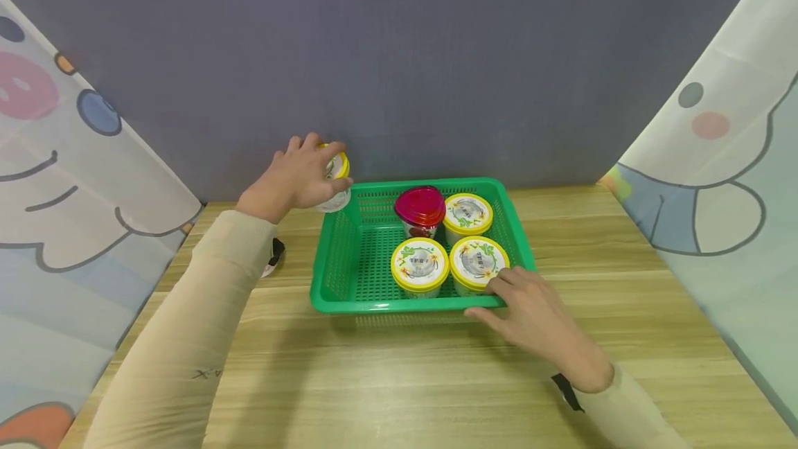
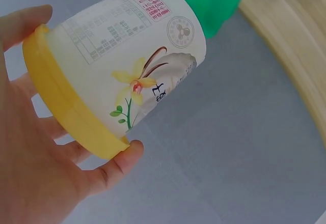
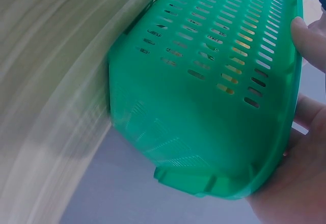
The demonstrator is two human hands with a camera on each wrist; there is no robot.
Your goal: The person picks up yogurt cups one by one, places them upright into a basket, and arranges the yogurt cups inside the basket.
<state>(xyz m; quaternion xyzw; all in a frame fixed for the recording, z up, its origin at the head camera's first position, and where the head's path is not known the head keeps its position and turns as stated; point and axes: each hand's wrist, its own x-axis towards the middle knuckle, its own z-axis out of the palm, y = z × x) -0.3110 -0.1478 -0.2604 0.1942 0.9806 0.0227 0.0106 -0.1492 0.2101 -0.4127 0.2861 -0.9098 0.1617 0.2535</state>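
Observation:
My left hand (image 1: 299, 173) grips a white tub with a yellow lid (image 1: 337, 201) by the lid, at the basket's far left corner. In the left wrist view the fingers and thumb spread round the yellow rim; a vanilla flower is printed on the tub (image 2: 114, 56). My right hand (image 1: 537, 312) holds the near right rim of a green plastic basket (image 1: 380, 307), thumb outside and fingers over the inside. Inside stand three similar tubs (image 1: 420, 263), (image 1: 479, 262), (image 1: 468, 213) and a cup with a red lid (image 1: 420, 206).
The basket stands on a wood-grain table (image 1: 386, 380), near a grey back panel (image 1: 399, 68). Printed cartoon curtains (image 1: 698, 158) hang at both sides. A small white and black object (image 1: 274, 258) lies partly hidden behind the left forearm.

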